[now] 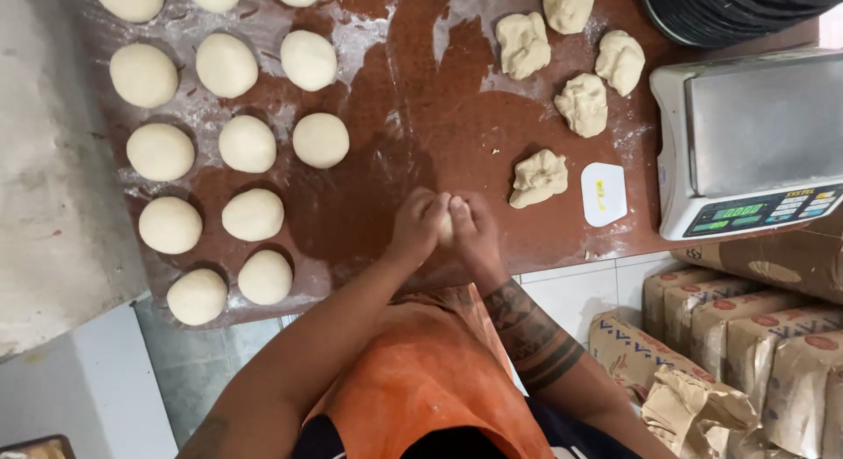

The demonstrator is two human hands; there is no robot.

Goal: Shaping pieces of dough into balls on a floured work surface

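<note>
My left hand (417, 226) and my right hand (476, 233) are cupped together around a small piece of dough (446, 228), mostly hidden between the palms, just above the brown floured table (386, 187). Rows of smooth rolled dough balls (248, 144) lie to the left. Several rough, unshaped dough lumps (538, 178) sit to the right of my hands, the nearest one close beside them. A white plastic scraper (603, 194) lies just past that lump.
A digital weighing scale (751, 143) stands at the right edge. A dark round container (738, 11) is at the top right. Brown paper sacks (746, 336) are stacked on the floor at lower right. A grey cloth (44, 160) covers the left side.
</note>
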